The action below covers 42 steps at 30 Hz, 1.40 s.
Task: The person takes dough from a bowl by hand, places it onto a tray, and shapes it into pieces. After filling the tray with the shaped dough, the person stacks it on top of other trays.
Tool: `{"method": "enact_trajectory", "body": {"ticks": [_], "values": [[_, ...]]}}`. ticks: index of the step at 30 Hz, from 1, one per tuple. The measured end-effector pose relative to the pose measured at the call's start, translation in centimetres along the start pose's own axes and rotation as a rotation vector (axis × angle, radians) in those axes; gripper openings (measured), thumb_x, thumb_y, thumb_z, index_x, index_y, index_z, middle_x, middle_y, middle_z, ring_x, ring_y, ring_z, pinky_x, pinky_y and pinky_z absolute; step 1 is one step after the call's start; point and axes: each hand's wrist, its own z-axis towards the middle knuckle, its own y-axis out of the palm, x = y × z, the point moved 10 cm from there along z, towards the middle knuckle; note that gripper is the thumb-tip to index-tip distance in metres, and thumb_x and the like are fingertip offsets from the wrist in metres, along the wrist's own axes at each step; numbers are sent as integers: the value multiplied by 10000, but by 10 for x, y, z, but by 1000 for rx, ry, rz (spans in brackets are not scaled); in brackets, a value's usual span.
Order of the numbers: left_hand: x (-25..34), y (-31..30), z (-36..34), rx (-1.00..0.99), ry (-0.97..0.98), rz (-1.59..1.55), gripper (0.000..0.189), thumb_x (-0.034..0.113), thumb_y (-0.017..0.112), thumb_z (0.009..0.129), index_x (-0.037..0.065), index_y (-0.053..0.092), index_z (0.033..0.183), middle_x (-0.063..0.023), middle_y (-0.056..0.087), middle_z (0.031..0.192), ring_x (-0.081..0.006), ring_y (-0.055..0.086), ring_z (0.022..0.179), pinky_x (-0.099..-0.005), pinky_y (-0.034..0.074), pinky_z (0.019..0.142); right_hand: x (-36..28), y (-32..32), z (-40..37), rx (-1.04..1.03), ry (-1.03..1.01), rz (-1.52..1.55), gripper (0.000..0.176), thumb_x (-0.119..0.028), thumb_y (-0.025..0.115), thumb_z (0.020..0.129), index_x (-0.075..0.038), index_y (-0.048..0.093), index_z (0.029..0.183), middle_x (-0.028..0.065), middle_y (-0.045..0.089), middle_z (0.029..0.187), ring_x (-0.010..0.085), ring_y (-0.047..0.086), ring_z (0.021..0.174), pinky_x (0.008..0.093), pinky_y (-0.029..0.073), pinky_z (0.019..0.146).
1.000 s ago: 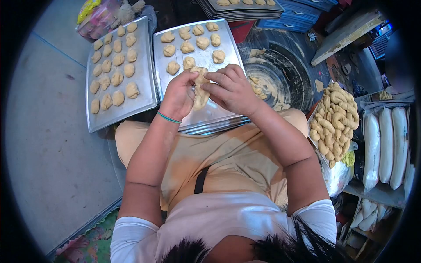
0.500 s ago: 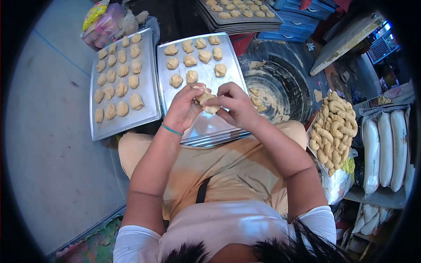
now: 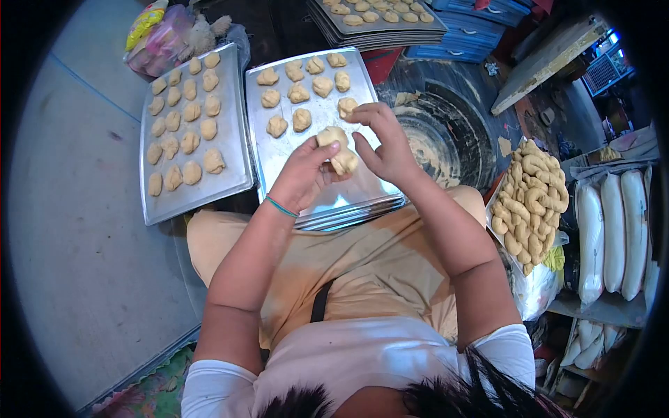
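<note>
My left hand (image 3: pixel 304 173) holds a piece of pale dough (image 3: pixel 338 149) between thumb and fingers, above the middle metal tray (image 3: pixel 282 152). Just right of the dough is my right hand (image 3: pixel 382 145), fingers apart and empty. Its fingertips hover near a dough ball (image 3: pixel 347 106) at the tray's right side. More dough pieces (image 3: pixel 301 119) lie in rows on the upper part of this tray, which is stacked on others.
A second tray (image 3: pixel 236 132) with rows of dough stands at the left. On the right are a round black basin (image 3: pixel 481 143), a heap of twisted dough (image 3: pixel 531 198) and long white packages (image 3: pixel 633 233). Stacked trays (image 3: pixel 390 30) stand at the back.
My right hand has let go of the dough, moved slightly up and right, and opened. The dough is now in my left hand alone. The dough pieces in the basin are no longer visible.
</note>
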Motion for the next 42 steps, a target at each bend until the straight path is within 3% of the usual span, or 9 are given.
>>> {"method": "enact_trajectory", "body": {"ticks": [3, 10, 13, 16, 20, 23, 32, 38, 42], "values": [[10, -10, 3, 35, 51, -74, 290, 141, 553, 941, 34, 488, 1202, -84, 587, 1083, -194, 609, 973, -368, 548, 836, -24, 8, -4, -195, -221, 9, 357, -48, 668, 672, -101, 615, 1021, 103, 568, 1106, 301, 542, 957, 408, 412, 845], [11, -21, 11, 18, 68, -199, 273, 115, 551, 933, 31, 487, 1184, -82, 583, 1094, -189, 612, 962, -342, 536, 852, -32, 25, -10, -193, -230, -108, 321, -67, 697, 676, -91, 602, 982, 58, 601, 1020, 274, 534, 921, 381, 394, 843], [6, -19, 13, -39, 8, -210, 258, 115, 558, 928, 21, 494, 1160, -85, 584, 1094, -191, 616, 964, -351, 537, 850, -27, 26, -11, -285, -130, 27, 281, -82, 703, 698, -83, 597, 959, 57, 615, 947, 260, 549, 876, 378, 412, 821], [6, -15, 10, 10, 43, -98, 240, 139, 551, 936, 11, 510, 1134, -86, 588, 1085, -192, 619, 969, -372, 535, 863, -1, 21, -14, -98, 290, 297, 251, -61, 736, 699, -57, 619, 921, 51, 611, 836, 258, 567, 799, 348, 456, 740], [8, -9, 6, 13, 46, -130, 248, 182, 525, 955, 5, 522, 1128, -89, 591, 1085, -192, 621, 972, -399, 530, 881, -17, 19, -7, -112, -123, -166, 259, -81, 740, 715, -73, 623, 946, 60, 622, 883, 251, 574, 821, 362, 452, 690], [11, -9, 5, 33, 60, -157, 252, 195, 511, 963, 8, 526, 1132, -89, 594, 1080, -192, 619, 969, -399, 526, 888, -30, 18, -10, -82, -241, -276, 293, -72, 728, 706, -100, 633, 981, 41, 633, 937, 232, 581, 852, 359, 435, 727], [13, -20, 7, 65, 75, -120, 234, 205, 517, 961, 37, 546, 1120, -76, 610, 1025, -167, 597, 950, -369, 513, 788, -48, 30, -14, -141, -277, -398, 369, -188, 701, 735, -144, 624, 1094, 4, 608, 1081, 185, 547, 974, 397, 356, 913], [6, -19, 6, 50, 38, -149, 199, 188, 525, 952, 33, 561, 1072, -71, 613, 1009, -164, 595, 948, -358, 509, 780, -38, 35, -16, -177, -267, -406, 420, -231, 738, 710, -153, 625, 1107, 1, 607, 1046, 202, 546, 912, 388, 362, 856], [15, -16, 4, 66, 62, -26, 187, 150, 541, 942, 23, 567, 1077, -68, 616, 1005, -151, 588, 955, -332, 498, 803, -40, 49, -23, -387, -263, -245, 337, -203, 729, 732, -144, 636, 1051, 12, 588, 966, 213, 536, 877, 387, 361, 852]]}}
